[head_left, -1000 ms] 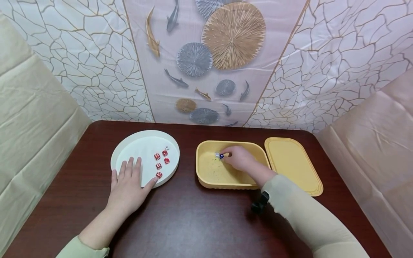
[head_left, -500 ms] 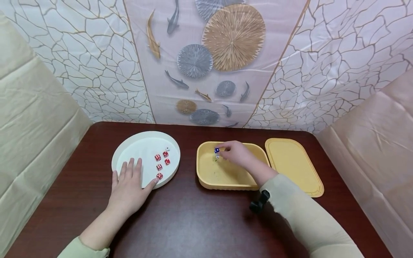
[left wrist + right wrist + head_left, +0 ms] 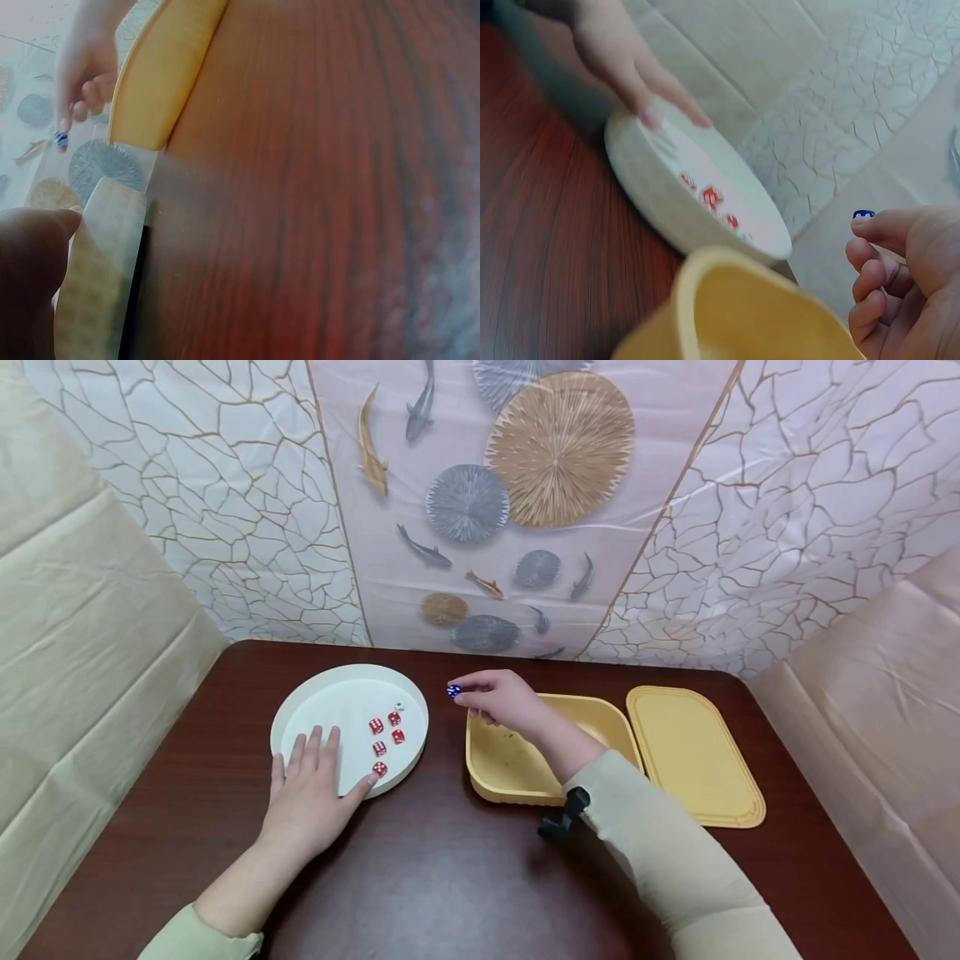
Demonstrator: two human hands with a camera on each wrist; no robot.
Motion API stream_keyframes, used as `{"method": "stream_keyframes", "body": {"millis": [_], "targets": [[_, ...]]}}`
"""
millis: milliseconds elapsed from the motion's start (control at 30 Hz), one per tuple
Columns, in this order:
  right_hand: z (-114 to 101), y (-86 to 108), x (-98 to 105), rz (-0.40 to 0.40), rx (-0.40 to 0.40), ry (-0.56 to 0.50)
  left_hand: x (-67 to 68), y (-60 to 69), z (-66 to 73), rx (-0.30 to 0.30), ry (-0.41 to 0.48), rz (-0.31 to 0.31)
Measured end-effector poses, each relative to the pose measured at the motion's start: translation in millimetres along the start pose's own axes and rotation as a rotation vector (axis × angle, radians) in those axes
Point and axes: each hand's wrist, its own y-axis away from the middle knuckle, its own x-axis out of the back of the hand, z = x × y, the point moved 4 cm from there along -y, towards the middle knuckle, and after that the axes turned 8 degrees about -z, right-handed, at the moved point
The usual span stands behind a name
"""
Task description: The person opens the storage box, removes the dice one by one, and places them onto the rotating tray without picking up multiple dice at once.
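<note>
Between the thumb and index finger of my right hand (image 3: 506,700) is a blue die (image 3: 453,691) with white pips. That hand is above the left end of the yellow box (image 3: 517,795), and the die is out past its rim, towards the plate. In the right wrist view the other fingers (image 3: 870,289) are curled below the blue die (image 3: 863,214). My left hand (image 3: 309,797) lies over the near left rim of the round white plate (image 3: 352,670), fingers spread inside. Several red dice (image 3: 377,726) and one white die (image 3: 398,707) sit in the plate's right half.
A yellow lid (image 3: 697,752) lies flat right of the box. The dark brown table (image 3: 435,877) ends at a patterned wall cloth (image 3: 480,552) behind. Beige cloth (image 3: 97,602) hangs at both sides.
My right hand has lifted the blue die out of the yellow box and carried it left towards the plate. The white die earlier beside it is now out of sight. My left hand stays put.
</note>
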Motion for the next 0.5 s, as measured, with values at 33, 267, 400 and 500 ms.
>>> {"method": "stream_keyframes", "body": {"millis": [33, 267, 400, 500], "targets": [[-3, -3.4, -4, -0.005, 0.004, 0.003, -0.2, -0.2, 0.0, 0.000, 0.000, 0.000], [-19, -24.7, -28, -0.024, 0.021, 0.009, -1.8, -1.7, -0.3, 0.002, -0.012, -0.001], [-23, -37.7, -42, -0.048, 0.024, 0.015, -2.2, -2.2, -0.8, 0.006, -0.011, -0.001], [-26, -47.4, -53, -0.069, 0.026, 0.016, -2.4, -1.8, -0.7, 0.008, -0.008, -0.002]]}}
